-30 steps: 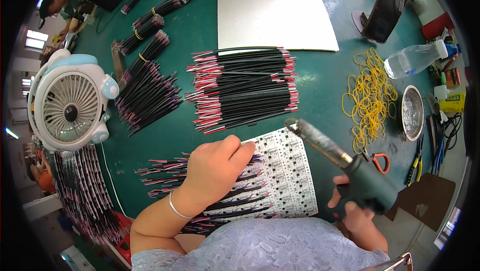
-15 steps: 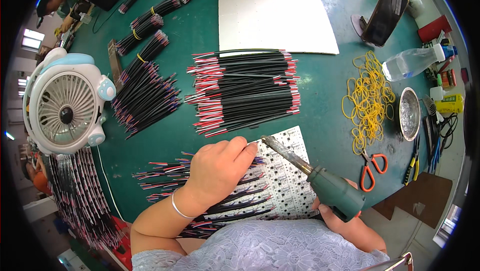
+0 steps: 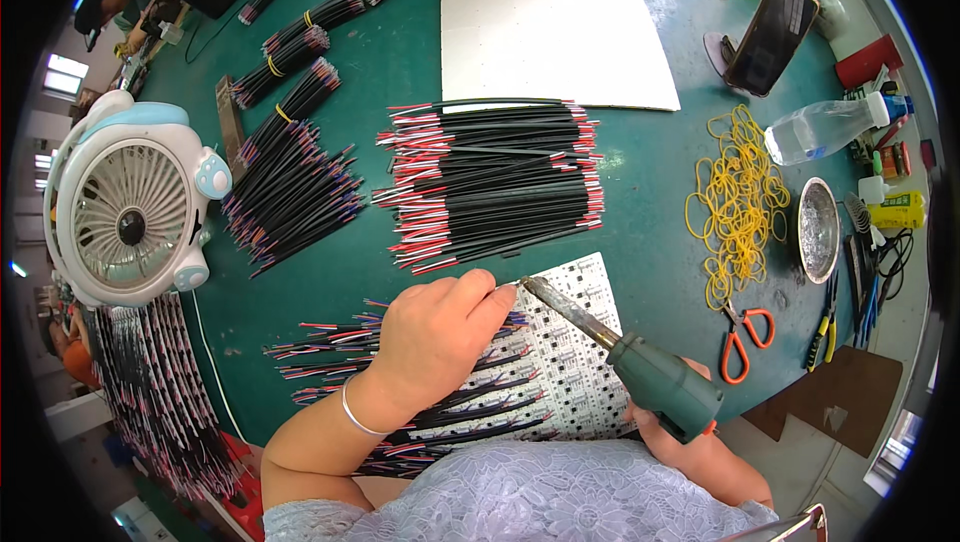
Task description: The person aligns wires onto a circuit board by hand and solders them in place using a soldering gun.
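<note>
My left hand (image 3: 435,327), with a silver bangle on its wrist, is closed in a pinch over the upper edge of a white circuit board panel (image 3: 585,347). The light end of a wire (image 3: 516,285) pokes out at its fingertips. Right beside it is the tip of a soldering iron (image 3: 665,387) with a thick green body, which my right hand (image 3: 655,434) grips from below. Whether tip and wire touch, I cannot tell. Rows of dark wires (image 3: 470,407) with red, white and blue ends lie across the panel's left part, partly under my left forearm.
Beyond the panel lies a pile of black wires (image 3: 510,182), then a white board (image 3: 555,37). More wire bundles (image 3: 295,182) and a fan (image 3: 130,222) are leftward. Yellow rubber bands (image 3: 740,202), orange-handled scissors (image 3: 745,337), a metal bowl (image 3: 818,232) and a bottle (image 3: 820,132) sit rightward.
The soldering iron's body has shifted slightly left and down, its tip staying near the left fingertips. Both hands keep their grip.
</note>
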The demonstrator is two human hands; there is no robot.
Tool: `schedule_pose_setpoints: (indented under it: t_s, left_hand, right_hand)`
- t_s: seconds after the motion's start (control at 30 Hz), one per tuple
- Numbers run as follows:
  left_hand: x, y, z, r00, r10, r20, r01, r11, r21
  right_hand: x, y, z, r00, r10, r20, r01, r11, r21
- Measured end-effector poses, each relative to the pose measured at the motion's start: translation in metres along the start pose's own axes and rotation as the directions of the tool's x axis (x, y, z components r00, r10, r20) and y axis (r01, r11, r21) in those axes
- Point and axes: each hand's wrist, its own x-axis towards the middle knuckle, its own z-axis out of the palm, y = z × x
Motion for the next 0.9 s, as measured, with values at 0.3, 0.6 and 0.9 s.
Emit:
schedule_pose_setpoints:
  t_s: [0.3, 0.6, 0.9]
  left_hand:
    - [0.003, 0.000, -0.001, 1.000, 0.004, 0.012, -0.003, 1.000, -0.003]
    - [0.004, 0.000, -0.003, 1.000, -0.001, -0.001, 0.001, 1.000, 0.002]
    - [0.007, -0.007, -0.003, 0.997, 0.082, 0.000, -0.082, 0.996, -0.037]
  right_hand:
    - [0.012, -0.004, -0.006, 0.988, -0.155, 0.000, 0.154, 0.985, -0.071]
    - [0.002, -0.002, -0.003, 0.985, 0.115, -0.132, -0.078, 0.963, 0.256]
    - [0.001, 0.001, -0.005, 0.997, -0.034, -0.075, 0.040, 0.996, 0.085]
